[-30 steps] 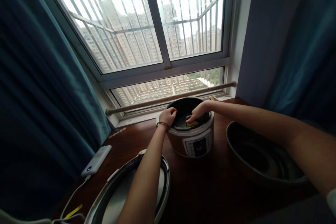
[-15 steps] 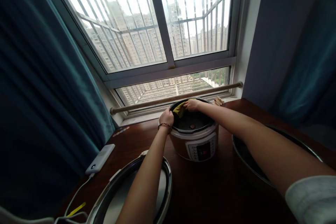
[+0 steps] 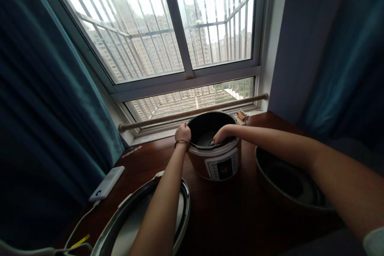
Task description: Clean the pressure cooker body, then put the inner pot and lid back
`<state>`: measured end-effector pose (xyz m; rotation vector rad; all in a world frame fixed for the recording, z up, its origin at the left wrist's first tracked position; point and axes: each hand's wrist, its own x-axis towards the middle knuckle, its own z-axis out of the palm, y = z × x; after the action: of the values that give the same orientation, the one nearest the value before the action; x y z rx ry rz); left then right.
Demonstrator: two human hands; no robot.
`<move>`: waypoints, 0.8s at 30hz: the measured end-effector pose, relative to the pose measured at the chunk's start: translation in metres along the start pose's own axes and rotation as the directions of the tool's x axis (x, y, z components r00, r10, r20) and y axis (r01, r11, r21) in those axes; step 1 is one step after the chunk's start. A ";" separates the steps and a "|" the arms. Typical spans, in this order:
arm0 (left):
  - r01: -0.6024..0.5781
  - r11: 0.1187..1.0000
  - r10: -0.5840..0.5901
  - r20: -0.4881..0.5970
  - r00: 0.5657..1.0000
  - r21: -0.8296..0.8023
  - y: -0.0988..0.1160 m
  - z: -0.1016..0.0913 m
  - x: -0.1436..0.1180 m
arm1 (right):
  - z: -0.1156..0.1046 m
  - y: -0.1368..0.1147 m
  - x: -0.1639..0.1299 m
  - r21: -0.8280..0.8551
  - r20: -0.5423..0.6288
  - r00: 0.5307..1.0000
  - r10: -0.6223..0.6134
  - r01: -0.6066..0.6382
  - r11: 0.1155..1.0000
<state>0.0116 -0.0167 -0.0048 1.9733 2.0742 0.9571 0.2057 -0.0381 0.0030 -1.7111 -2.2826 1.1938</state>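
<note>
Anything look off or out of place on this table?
Nothing spilled or damaged. The cooker stands upright, open and stripped: its lid lies near the front edge and the inner pot sits beside it. The left hand grips the rim; the right hand reaches inside.

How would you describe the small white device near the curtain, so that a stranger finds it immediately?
Start at the dark wooden table under the window. At its left edge, beside the teal curtain, lies the power bank, a flat white slab. Unlike the round lid and electric cooker nearby, it is rectangular, with a white cable running from its near end.
</note>
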 end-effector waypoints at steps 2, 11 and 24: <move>0.003 1.000 -0.003 -0.002 1.000 -0.009 0.000 0.000 0.000 | -0.003 -0.007 -0.010 0.054 0.284 0.959 0.002 -0.018 0.998; -0.011 1.000 0.011 -0.005 1.000 0.001 -0.003 0.004 0.002 | -0.062 0.007 -0.021 -0.514 -0.126 0.992 0.013 -0.077 0.854; -0.001 1.000 0.001 0.010 1.000 0.003 -0.001 0.000 0.000 | -0.072 0.033 -0.020 -0.574 -0.365 0.910 -0.199 -0.052 0.817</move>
<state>0.0110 -0.0164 -0.0053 1.9761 2.0704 0.9428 0.2730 -0.0123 0.0418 -1.7712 -2.5297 0.0657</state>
